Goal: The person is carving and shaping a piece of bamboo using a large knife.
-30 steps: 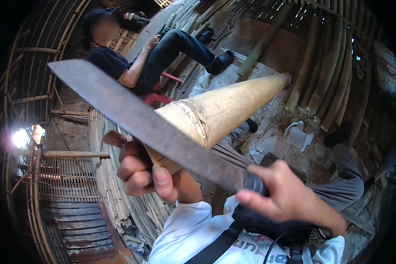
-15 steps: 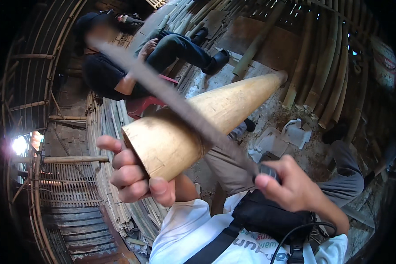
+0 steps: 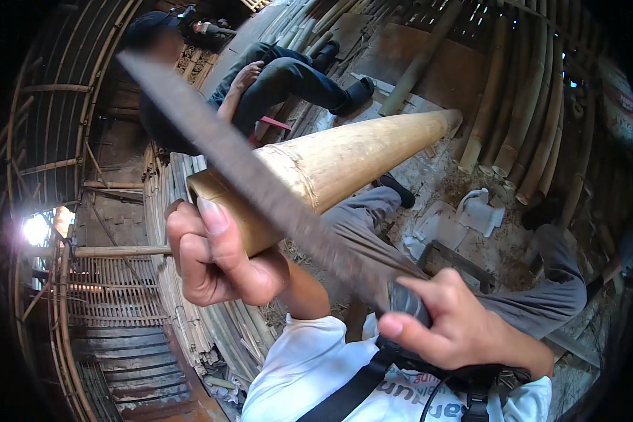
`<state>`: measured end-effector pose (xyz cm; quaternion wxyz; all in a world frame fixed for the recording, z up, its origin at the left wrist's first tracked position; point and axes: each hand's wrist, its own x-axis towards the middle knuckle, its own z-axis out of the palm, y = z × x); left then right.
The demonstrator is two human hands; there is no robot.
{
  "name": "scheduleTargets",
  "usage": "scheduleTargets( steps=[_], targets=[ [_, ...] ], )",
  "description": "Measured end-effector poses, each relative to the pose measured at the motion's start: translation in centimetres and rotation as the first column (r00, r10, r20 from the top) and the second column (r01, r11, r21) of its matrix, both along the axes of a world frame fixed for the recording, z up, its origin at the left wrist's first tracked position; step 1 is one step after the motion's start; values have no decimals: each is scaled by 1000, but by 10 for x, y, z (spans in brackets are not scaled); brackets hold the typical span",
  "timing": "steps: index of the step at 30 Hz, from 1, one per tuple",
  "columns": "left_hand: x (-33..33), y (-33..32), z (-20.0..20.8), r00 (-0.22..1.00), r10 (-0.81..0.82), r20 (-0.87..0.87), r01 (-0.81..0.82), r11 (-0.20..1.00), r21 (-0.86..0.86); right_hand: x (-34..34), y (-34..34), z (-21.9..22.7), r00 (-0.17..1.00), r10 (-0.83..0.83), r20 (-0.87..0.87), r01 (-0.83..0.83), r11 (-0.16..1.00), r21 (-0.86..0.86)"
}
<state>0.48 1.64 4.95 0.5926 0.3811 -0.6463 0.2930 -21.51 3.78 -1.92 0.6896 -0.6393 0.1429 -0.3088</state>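
Note:
A thick, pale yellow bamboo pole (image 3: 372, 151) slants from close in front of me toward the far right, with its cut end nearest me. My left hand (image 3: 221, 257) grips that hollow end, thumb on the rim and fingers curled round it. In my right hand (image 3: 443, 316) is the dark handle of a machete. The long, rusty-brown machete blade (image 3: 253, 176) crosses over the pole toward the upper left and hides part of it. Whether the blade touches the bamboo, I cannot tell.
Another person (image 3: 274, 77) sits across from me at the upper left. Bamboo poles (image 3: 517, 105) lean at the right; split bamboo strips (image 3: 232, 330) lie by my left side. White broken pieces (image 3: 479, 213) lie on the floor near my legs (image 3: 541, 288).
The bamboo has turned in my left hand, bringing a node ring into view, and my thumb has moved up onto the rim. The machete has shifted slightly left and down.

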Motion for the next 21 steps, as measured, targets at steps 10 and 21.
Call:
scheduleTargets(
  steps=[10, 21],
  targets=[
    [-11, -8, -9, 997, -67, -35, 55, 959, -277, -12, 2, 4, 992, -77, -103, 85, 994, 74],
    [26, -20, -17, 866, -458, 201, 499, 808, -314, -10, 4, 2, 992, -71, -105, 70, 997, -16]
  ],
)
